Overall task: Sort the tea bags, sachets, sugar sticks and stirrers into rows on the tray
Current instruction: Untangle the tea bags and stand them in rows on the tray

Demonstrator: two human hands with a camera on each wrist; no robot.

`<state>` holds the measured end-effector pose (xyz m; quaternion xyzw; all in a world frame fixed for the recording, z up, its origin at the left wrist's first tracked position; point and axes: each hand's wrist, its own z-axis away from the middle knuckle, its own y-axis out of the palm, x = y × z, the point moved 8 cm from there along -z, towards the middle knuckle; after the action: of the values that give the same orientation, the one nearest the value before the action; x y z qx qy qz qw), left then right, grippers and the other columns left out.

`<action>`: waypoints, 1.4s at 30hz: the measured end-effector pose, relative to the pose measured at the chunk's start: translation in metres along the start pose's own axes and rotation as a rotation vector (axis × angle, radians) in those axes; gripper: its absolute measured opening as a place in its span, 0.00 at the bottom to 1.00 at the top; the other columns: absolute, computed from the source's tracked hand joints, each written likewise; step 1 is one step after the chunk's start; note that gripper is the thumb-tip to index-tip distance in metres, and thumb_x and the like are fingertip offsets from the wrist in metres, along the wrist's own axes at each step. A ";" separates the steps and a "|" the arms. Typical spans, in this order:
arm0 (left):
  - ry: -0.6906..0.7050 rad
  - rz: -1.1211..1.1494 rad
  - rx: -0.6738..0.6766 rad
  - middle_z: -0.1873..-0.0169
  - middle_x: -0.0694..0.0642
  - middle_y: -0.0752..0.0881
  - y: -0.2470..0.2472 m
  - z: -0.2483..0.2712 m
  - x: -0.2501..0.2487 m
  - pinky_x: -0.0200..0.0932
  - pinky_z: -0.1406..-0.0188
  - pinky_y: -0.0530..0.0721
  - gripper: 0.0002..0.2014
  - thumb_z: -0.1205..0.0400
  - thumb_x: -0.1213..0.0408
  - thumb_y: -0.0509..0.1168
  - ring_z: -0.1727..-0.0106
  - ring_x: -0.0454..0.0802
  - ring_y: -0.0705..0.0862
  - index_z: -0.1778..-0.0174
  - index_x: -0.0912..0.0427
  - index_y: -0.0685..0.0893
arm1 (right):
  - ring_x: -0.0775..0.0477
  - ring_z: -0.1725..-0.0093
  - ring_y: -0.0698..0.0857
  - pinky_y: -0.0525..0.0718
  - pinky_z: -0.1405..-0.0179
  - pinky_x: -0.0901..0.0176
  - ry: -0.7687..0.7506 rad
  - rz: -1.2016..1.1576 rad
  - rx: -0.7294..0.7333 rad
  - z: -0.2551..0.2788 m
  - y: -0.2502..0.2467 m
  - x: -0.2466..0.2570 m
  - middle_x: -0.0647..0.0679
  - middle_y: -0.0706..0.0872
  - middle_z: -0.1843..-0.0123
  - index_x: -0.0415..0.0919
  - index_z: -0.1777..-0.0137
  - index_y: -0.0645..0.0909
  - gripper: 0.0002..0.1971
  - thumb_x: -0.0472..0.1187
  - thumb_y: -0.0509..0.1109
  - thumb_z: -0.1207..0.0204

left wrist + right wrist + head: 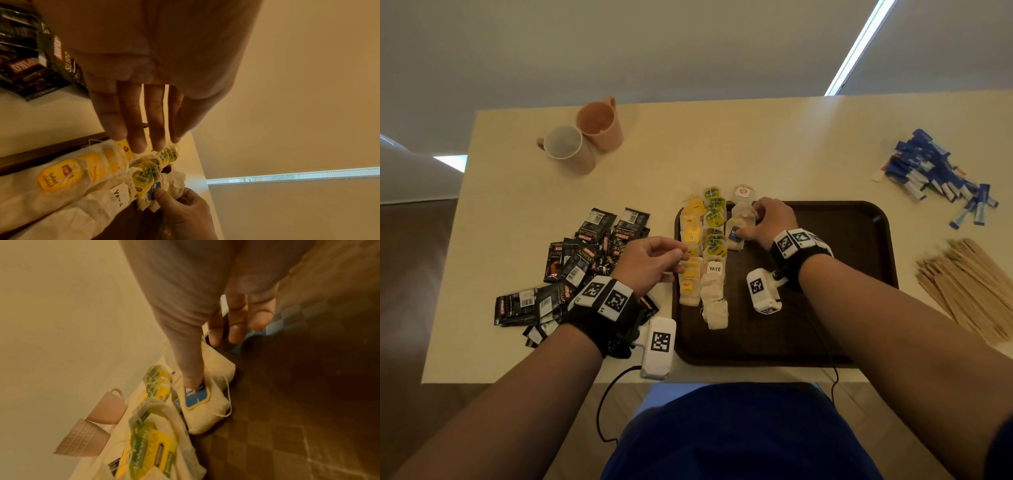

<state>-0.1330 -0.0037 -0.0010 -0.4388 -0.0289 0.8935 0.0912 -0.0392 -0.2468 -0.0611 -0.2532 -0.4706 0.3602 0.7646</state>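
Observation:
A dark brown tray (842, 257) holds rows of tea bags: a yellow-tagged row (690, 253), a green-tagged row (714, 226) and a short third row. My right hand (750, 219) arches over that third row. Its thumb presses the blue tag of a tea bag (197, 395), and its fingers (234, 331) reach the tea bag beyond. My left hand (678, 257) hovers over the yellow row with fingers (139, 142) straight, holding nothing. Black sachets (585, 246) lie heaped left of the tray. Blue sugar sticks (935, 171) and wooden stirrers (969, 284) lie to its right.
Two pink mugs (599, 123) (565, 145) stand at the back left of the cream table. A red-tagged tea bag (743, 192) lies just past the tray's far rim. The tray's right half (308, 402) is bare. The table's front edge is close to my body.

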 end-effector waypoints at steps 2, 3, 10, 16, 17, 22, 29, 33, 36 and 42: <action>-0.005 -0.003 -0.005 0.53 0.56 0.93 -0.002 -0.001 0.001 0.45 0.58 0.87 0.07 0.15 0.70 0.66 0.54 0.53 0.90 0.50 0.57 0.89 | 0.49 0.52 0.83 0.82 0.53 0.57 0.008 -0.022 0.005 0.000 0.002 -0.002 0.49 0.85 0.51 0.42 0.46 0.83 0.24 0.48 0.87 0.39; -0.006 -0.004 -0.005 0.53 0.56 0.93 -0.002 -0.002 0.001 0.45 0.58 0.87 0.07 0.15 0.70 0.66 0.54 0.53 0.90 0.50 0.56 0.89 | 0.50 0.52 0.83 0.82 0.54 0.57 0.010 -0.031 0.013 0.000 0.004 -0.002 0.50 0.85 0.51 0.42 0.46 0.83 0.24 0.48 0.87 0.38; -0.010 -0.011 -0.003 0.52 0.57 0.93 -0.002 -0.005 -0.003 0.44 0.58 0.87 0.06 0.15 0.70 0.66 0.53 0.54 0.90 0.50 0.57 0.89 | 0.48 0.56 0.89 0.82 0.63 0.60 0.076 -0.092 0.098 -0.001 0.014 -0.008 0.49 0.90 0.60 0.42 0.55 0.89 0.11 0.45 0.84 0.33; -0.006 -0.014 0.008 0.51 0.58 0.93 0.001 -0.008 -0.004 0.43 0.59 0.88 0.06 0.15 0.70 0.66 0.55 0.52 0.90 0.50 0.57 0.89 | 0.51 0.53 0.88 0.88 0.47 0.48 0.092 -0.161 0.086 0.009 -0.003 -0.020 0.51 0.90 0.55 0.43 0.48 0.90 0.10 0.43 0.81 0.29; -0.005 -0.011 0.012 0.52 0.57 0.93 0.001 -0.009 -0.005 0.43 0.59 0.88 0.06 0.15 0.70 0.66 0.55 0.52 0.90 0.50 0.57 0.89 | 0.51 0.53 0.88 0.88 0.46 0.48 0.088 -0.173 0.080 0.013 -0.007 -0.021 0.51 0.90 0.54 0.43 0.47 0.89 0.11 0.43 0.81 0.28; 0.025 -0.016 0.043 0.51 0.59 0.93 0.007 -0.010 -0.011 0.42 0.57 0.89 0.05 0.16 0.70 0.68 0.54 0.52 0.90 0.50 0.57 0.89 | 0.52 0.55 0.88 0.89 0.51 0.53 -0.025 -0.263 0.089 0.040 -0.031 0.002 0.50 0.90 0.54 0.42 0.46 0.88 0.11 0.41 0.80 0.27; 0.169 -0.171 0.144 0.46 0.52 0.87 0.017 -0.005 -0.019 0.48 0.52 0.91 0.19 0.24 0.71 0.77 0.53 0.49 0.91 0.44 0.42 0.84 | 0.55 0.60 0.88 0.85 0.56 0.60 -0.255 -0.208 0.321 0.081 0.001 0.080 0.52 0.90 0.60 0.44 0.52 0.90 0.09 0.44 0.81 0.30; 0.157 -0.240 0.161 0.54 0.55 0.87 0.014 0.002 0.000 0.42 0.57 0.90 0.18 0.26 0.72 0.79 0.58 0.49 0.88 0.49 0.45 0.87 | 0.51 0.63 0.85 0.86 0.60 0.53 -0.238 -0.128 0.380 0.094 0.040 0.082 0.48 0.89 0.63 0.45 0.59 0.89 0.09 0.46 0.84 0.33; 0.059 -0.292 0.169 0.55 0.57 0.88 0.010 0.005 0.026 0.51 0.56 0.92 0.11 0.25 0.71 0.78 0.55 0.55 0.89 0.52 0.53 0.89 | 0.50 0.62 0.86 0.86 0.62 0.56 -0.201 -0.080 0.416 0.105 0.059 0.076 0.48 0.89 0.63 0.43 0.59 0.89 0.09 0.46 0.83 0.32; -0.030 -0.269 0.172 0.62 0.58 0.87 0.013 0.004 0.063 0.39 0.64 0.90 0.06 0.23 0.72 0.76 0.61 0.47 0.87 0.52 0.64 0.88 | 0.52 0.61 0.84 0.83 0.63 0.64 -0.179 0.034 0.416 0.123 0.076 0.074 0.50 0.86 0.62 0.42 0.58 0.86 0.06 0.42 0.80 0.27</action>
<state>-0.1761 -0.0046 -0.0493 -0.4084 -0.0123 0.8787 0.2470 -0.1516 -0.1361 -0.0241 -0.0651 -0.4477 0.4834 0.7494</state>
